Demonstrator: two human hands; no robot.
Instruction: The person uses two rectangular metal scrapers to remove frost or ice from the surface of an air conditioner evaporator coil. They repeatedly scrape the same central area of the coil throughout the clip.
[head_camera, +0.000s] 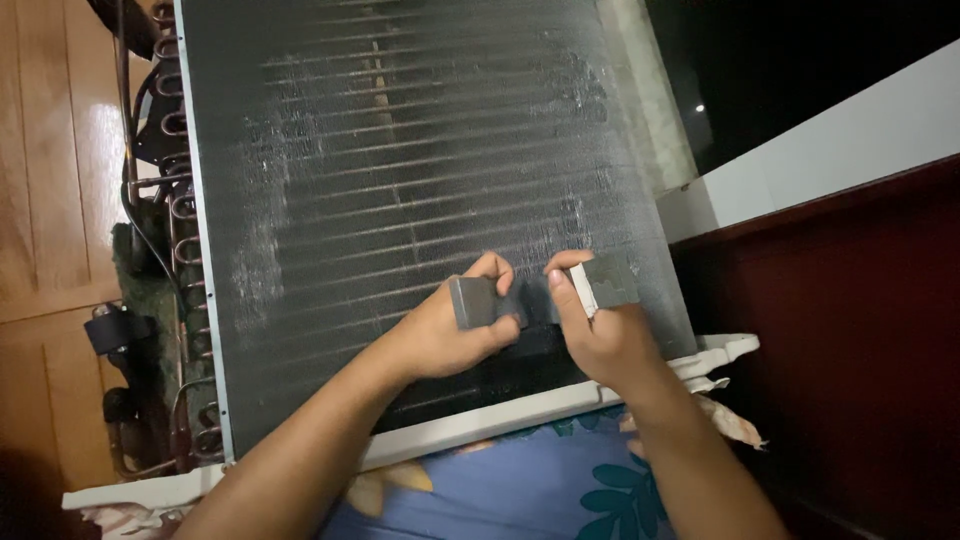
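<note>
- Fin comb (545, 300), a grey bar lying crosswise low on the coil panel (400, 180), spans both hands.
- Left hand (450, 335) grip clamps its left end; right hand (600, 335) grip clamps its right end.

- A room in a home, used here for a repair job.
- Warm wood panelling (40, 200) covers the left side.
- A blue floral cloth (520, 490) lies under the work.
- A finned coil (420, 180) with bare copper tube bends (180, 230) stands upright, taken out of its casing.
- A dark window (800, 70) shows night outside.
</note>
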